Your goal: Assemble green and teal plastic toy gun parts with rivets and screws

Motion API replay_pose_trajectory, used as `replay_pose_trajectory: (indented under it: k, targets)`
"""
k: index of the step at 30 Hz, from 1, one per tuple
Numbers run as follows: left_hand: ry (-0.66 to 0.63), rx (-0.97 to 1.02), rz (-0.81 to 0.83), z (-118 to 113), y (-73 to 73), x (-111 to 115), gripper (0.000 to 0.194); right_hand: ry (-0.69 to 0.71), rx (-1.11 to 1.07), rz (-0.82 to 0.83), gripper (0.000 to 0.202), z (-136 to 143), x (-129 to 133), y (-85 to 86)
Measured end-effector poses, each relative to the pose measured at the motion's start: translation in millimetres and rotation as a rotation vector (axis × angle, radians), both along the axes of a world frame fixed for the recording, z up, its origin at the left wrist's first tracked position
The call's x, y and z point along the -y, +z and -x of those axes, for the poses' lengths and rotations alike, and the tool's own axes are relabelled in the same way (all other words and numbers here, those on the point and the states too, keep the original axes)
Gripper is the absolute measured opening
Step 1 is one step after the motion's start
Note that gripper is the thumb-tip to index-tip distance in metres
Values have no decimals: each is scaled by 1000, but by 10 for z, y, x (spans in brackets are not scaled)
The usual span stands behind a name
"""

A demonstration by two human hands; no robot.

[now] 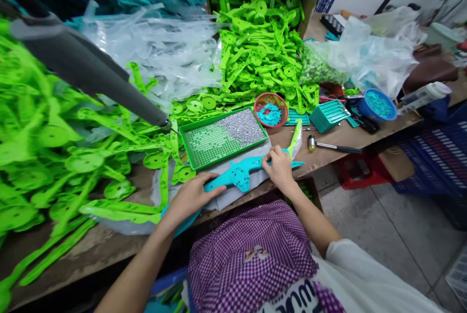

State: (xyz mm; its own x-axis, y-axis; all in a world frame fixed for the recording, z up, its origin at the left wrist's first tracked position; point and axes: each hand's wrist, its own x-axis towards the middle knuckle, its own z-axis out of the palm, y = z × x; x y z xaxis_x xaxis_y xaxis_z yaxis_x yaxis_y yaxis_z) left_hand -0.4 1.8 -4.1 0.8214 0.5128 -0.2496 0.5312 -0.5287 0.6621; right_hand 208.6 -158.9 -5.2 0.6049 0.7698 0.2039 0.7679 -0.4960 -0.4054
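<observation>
A long teal plastic part (239, 175) lies across a grey cloth at the bench's front edge. My left hand (191, 197) presses down on its left end. My right hand (279, 167) pinches the part near its right end, where a green plastic piece (295, 139) leans upward. Just behind the part sits a green tray (222, 136) filled with small silver screws on its right half and a perforated grid on its left.
Heaps of green plastic parts (262, 55) cover the bench at left and behind. A red basket (271, 109) and a blue bowl (377, 105) hold teal bits. A hammer (333, 146) lies right of the tray. A grey tool arm (95, 75) hangs over the left.
</observation>
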Motion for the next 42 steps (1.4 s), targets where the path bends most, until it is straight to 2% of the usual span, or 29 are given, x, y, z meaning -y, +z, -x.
replay_pose_trajectory:
  k: [4, 7, 10, 11, 14, 16, 18, 20, 25, 28, 30, 33, 36, 39, 42]
  targets:
    - [3, -13, -6, -15, -8, -12, 68, 68, 31, 56, 16, 21, -58, 9]
    - [10, -25, -1, -20, 18, -18, 71, 133, -34, 64, 16, -41, -16, 46]
    - [10, -23, 13, -22, 47, -29, 73, 189, -162, -98, 12, -135, 215, 94]
    - [9, -23, 20, -26, 51, -35, 73, 161, -195, -190, 14, -159, 313, 107]
    - [7, -25, 33, -51, 43, -65, 73, -43, -240, -429, 19, -187, 543, 125]
    - [14, -31, 31, -70, 34, -81, 76, -71, -274, -456, 19, -178, 603, 125]
    - [25, -37, 14, -69, 39, -72, 77, -16, -313, -434, 18, -164, 636, 139]
    - [34, -38, -24, -30, 75, -25, 74, -18, -323, -450, 17, -160, 698, 181]
    - [80, 61, -264, 207, 305, 235, 57, -253, -383, -653, 20, -221, 889, 268]
    - [115, 118, -452, 380, 455, 394, 45, -370, -550, -778, 33, -259, 882, 170]
    - [96, 130, -524, 486, 486, 457, 38, -434, -676, -836, 37, -265, 862, 68]
    - [-3, 120, -545, 603, 404, 470, 34, -475, -889, -913, 42, -281, 840, -36]
    - [-138, 77, -487, 639, 270, 426, 38, -468, -1059, -983, 46, -356, 801, -38]
    - [-210, 42, -392, 617, 209, 389, 42, -424, -1087, -997, 48, -454, 763, 11]
    - [-251, 28, -315, 584, 230, 389, 48, -391, -1103, -964, 47, -494, 777, 50]
